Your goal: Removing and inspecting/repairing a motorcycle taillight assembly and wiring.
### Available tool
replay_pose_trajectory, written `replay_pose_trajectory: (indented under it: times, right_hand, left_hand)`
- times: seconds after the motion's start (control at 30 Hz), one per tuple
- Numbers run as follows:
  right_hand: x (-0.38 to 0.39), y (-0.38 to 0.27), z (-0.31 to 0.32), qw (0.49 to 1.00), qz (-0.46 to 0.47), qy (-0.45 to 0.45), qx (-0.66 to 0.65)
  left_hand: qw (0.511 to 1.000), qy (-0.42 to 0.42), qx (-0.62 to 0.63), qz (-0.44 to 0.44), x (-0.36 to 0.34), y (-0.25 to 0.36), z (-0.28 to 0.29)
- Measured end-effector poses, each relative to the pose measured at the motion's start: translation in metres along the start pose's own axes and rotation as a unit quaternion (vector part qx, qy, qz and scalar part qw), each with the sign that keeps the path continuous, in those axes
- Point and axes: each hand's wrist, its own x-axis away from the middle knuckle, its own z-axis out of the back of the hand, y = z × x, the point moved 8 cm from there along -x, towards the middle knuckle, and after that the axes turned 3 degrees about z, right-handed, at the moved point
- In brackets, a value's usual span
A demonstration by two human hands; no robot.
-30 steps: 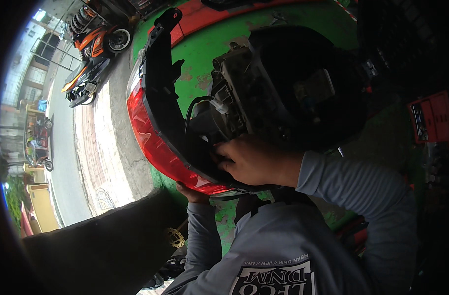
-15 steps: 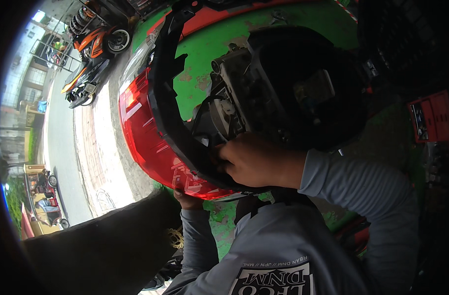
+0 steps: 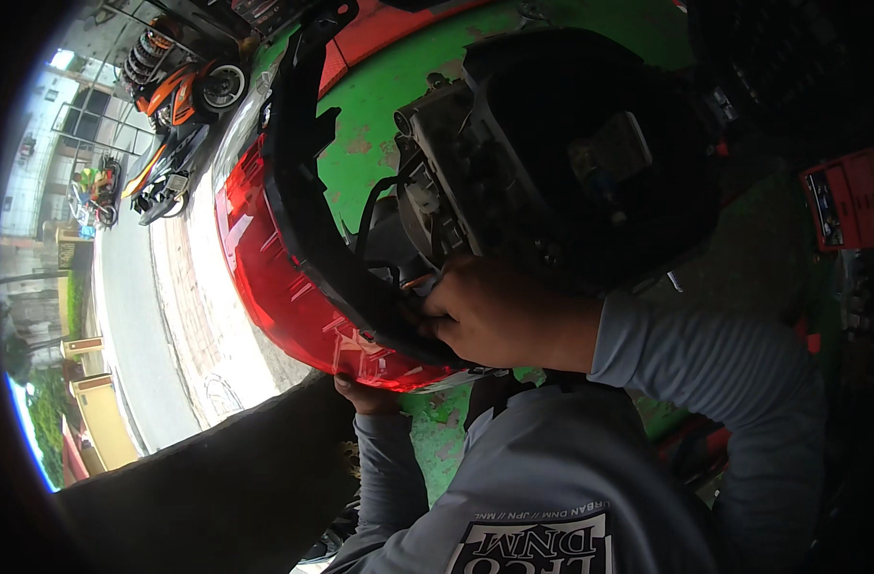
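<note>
A large red tail light [image 3: 276,277] with a black plastic frame [image 3: 308,225] stands away from the dark rear body of a motorcycle [image 3: 552,124]. My left hand [image 3: 370,395] holds the light's lower outer edge; most of its fingers are hidden behind the red lens. My right hand [image 3: 499,311] reaches in behind the frame, fingers bent and drawn together near the lamp's back. Whatever lies between those fingertips is hidden in shadow. Dark cables [image 3: 377,206] run between the light and the motorcycle body, close above my right hand.
Green painted floor [image 3: 360,143] with worn patches lies beyond the light. At the right is a red toolbox [image 3: 843,199] with tools in it. An orange motorcycle [image 3: 183,96] is parked at the far left, beside a bright pavement and road [image 3: 140,325]. A dark ledge [image 3: 198,478] crosses the lower left.
The view has shifted a little, and the tail light sits slightly farther left. Both hands keep their places on and behind it. The three-wheeled vehicle on the road has left view.
</note>
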Motion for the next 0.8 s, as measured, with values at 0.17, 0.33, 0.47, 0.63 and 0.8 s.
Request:
replay_pose_trajectory:
  times: [0.17,0.33,0.47,0.63,0.8]
  right_hand:
    - [-0.003,0.001,0.003,0.998,-0.046,-0.016,-0.032]
    - [-0.004,0.0,0.003,0.999,-0.04,-0.011,-0.017]
    - [-0.002,0.005,0.001,0.997,-0.041,0.027,-0.055]
    - [-0.006,0.008,0.006,0.992,-0.08,-0.007,-0.098]
    - [-0.01,0.013,0.007,0.988,-0.117,-0.073,-0.073]
  left_hand:
    - [0.999,0.017,-0.04,-0.009,0.001,0.007,0.01]
    - [0.995,-0.027,-0.1,0.006,0.005,0.011,-0.016]
    - [0.995,-0.018,-0.096,0.022,0.011,0.004,-0.02]
    - [0.996,0.079,-0.044,-0.004,0.021,0.01,-0.027]
    - [0.988,0.091,-0.127,0.001,0.03,0.023,-0.026]
